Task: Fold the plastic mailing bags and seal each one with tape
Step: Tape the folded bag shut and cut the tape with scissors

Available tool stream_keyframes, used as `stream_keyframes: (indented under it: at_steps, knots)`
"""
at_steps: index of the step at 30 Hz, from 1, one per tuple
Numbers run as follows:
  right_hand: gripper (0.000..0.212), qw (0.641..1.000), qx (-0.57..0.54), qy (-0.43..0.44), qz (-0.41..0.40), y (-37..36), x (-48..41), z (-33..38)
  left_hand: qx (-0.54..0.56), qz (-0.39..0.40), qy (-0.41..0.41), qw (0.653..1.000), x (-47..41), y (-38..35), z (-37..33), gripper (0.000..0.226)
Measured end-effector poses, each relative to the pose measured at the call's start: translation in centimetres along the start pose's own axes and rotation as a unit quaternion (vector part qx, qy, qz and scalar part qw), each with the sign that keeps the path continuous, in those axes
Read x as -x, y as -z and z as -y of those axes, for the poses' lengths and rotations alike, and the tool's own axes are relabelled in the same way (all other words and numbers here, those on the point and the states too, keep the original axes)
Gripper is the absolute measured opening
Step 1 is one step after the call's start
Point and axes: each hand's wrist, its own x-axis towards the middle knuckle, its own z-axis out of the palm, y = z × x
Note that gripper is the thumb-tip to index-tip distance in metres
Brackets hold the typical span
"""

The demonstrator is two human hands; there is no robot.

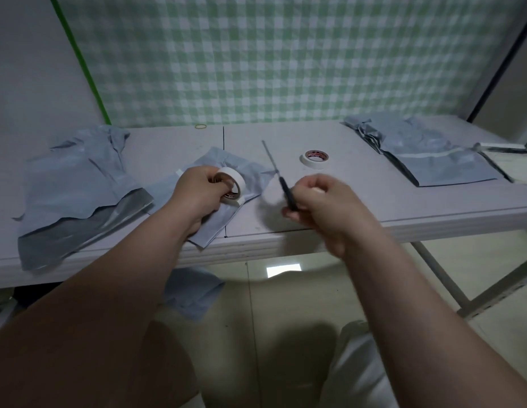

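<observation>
My left hand (197,191) grips a white tape roll (237,181) above a small folded grey mailing bag (226,213) that lies at the table's front edge. My right hand (321,207) holds black-handled scissors (278,178), their blades pointing up and away over the table. The scissors are blurred. A second tape roll (314,159) lies flat on the table behind the scissors. A pile of grey bags (76,187) sits at the left, and another stack of grey bags (427,151) lies at the right.
The white table (374,201) stands before a green checked curtain (285,60). A rubber band (201,126) lies at the back edge. One grey bag (194,293) lies on the floor under the table. Metal table legs (450,287) stand at the right.
</observation>
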Motion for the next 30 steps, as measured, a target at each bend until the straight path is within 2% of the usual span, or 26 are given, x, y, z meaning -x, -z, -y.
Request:
stream_keyframes:
  at_steps: [3, 6, 8, 11, 12, 14, 19, 23, 30]
  knots:
    - [0.026, 0.988, -0.127, -0.070, 0.056, -3.0, 2.3, -1.6, -0.021, -0.009, -0.013, 1.000, -0.3, 0.3, 0.2, 0.019]
    - [0.031, 0.951, -0.262, -0.151, 0.064, -5.4, 4.5, -2.7, -0.019, -0.004, -0.011, 1.000, -0.3, 0.5, 0.3, 0.014]
    - [0.035, 0.937, -0.300, -0.166, 0.072, -6.4, 5.5, -3.3, -0.018, 0.003, -0.009, 1.000, -0.1, 0.6, 0.3, 0.014]
    - [0.064, 0.932, -0.309, -0.165, 0.096, -7.3, 6.3, -4.1, -0.024, 0.010, -0.011, 1.000, 0.0, 0.8, 0.2, 0.019]
    - [0.067, 0.929, -0.315, -0.166, 0.102, -7.5, 6.4, -4.3, -0.023, 0.011, -0.012, 1.000, 0.0, 0.8, 0.2, 0.019]
    - [0.063, 0.925, -0.326, -0.169, 0.099, -7.9, 6.7, -4.5, -0.018, 0.012, -0.011, 1.000, -0.1, 0.8, 0.3, 0.020]
    - [0.033, 0.926, -0.338, -0.142, 0.088, -8.8, 6.8, -4.9, -0.022, 0.017, -0.013, 1.000, -0.1, 0.9, 0.4, 0.019]
    - [0.033, 0.927, -0.340, -0.126, 0.095, -9.3, 6.9, -5.0, -0.025, 0.016, -0.015, 0.999, 0.0, 1.0, 0.3, 0.019]
    - [0.043, 0.930, -0.327, -0.154, 0.067, -9.7, 5.9, -5.5, -0.006, 0.026, -0.011, 1.000, 0.0, 1.1, 0.4, 0.019]
